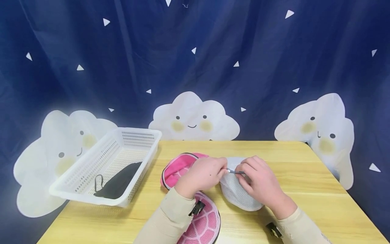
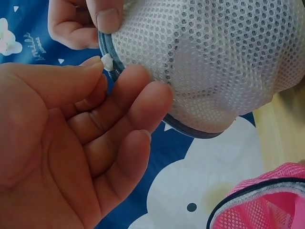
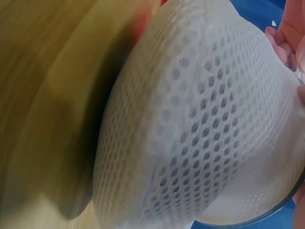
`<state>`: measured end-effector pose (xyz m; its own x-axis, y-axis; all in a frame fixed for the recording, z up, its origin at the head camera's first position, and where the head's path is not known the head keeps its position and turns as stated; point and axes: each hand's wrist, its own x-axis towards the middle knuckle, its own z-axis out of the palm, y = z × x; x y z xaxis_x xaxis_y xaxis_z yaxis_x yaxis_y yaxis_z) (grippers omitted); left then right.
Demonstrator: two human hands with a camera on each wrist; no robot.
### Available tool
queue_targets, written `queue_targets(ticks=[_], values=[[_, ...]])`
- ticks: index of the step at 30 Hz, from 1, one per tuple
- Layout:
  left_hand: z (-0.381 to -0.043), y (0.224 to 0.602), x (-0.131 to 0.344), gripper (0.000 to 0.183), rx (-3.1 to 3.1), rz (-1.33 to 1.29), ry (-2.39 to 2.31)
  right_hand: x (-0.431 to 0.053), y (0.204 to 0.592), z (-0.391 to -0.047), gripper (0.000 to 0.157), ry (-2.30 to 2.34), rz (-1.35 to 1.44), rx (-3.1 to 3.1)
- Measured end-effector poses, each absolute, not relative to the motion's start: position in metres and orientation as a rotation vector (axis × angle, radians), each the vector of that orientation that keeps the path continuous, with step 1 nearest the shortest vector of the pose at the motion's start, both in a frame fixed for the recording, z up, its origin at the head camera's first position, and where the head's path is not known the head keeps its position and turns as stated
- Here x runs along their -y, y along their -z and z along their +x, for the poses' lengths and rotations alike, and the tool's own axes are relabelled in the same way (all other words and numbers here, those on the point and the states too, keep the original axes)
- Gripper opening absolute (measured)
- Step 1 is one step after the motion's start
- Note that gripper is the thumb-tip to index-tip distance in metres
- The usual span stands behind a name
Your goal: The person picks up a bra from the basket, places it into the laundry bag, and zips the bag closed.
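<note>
A white mesh laundry bag (image 1: 240, 195) with a dark grey zipper stands on the table, bulging at its lower part. My left hand (image 1: 204, 173) pinches the small white-tipped zipper pull (image 2: 107, 62) between thumb and forefinger; its other fingers are loosely bent beside the mesh. Just along the zipper, my right hand (image 1: 259, 179) grips the bag's zipped edge. The right wrist view is mostly filled by the bag's mesh (image 3: 209, 114). Under and beside my left arm lie a pink mesh bag (image 1: 175, 171), unzipped and gaping, and a round pink mesh piece with white lines (image 1: 204, 223).
At the left stands a white perforated plastic basket (image 1: 88, 199). Inside it lies a black fabric item (image 1: 122, 179) with a thin loop. A wooden table (image 1: 310, 189) extends right, and a dark blue curtain (image 1: 259, 37) with printed clouds hangs behind.
</note>
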<state>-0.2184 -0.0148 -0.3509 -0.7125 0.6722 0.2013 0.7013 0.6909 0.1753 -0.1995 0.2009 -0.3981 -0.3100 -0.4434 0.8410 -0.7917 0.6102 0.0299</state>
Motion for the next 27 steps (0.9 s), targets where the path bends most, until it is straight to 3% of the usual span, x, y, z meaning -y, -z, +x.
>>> queue_targets(ticks=[18, 27], values=[[-0.2142, 0.3489, 0.0116, 0.019, 2.749, -1.18, 0.35, -0.1979, 0.3991, -0.1994, 0.014, -0.47, 0.964, 1.962], [-0.2126, 0.349, 0.0103, 0.018, 2.744, -1.212, 0.367, -0.1977, 0.4011, -0.1982, 0.021, -0.47, 0.975, 1.949]])
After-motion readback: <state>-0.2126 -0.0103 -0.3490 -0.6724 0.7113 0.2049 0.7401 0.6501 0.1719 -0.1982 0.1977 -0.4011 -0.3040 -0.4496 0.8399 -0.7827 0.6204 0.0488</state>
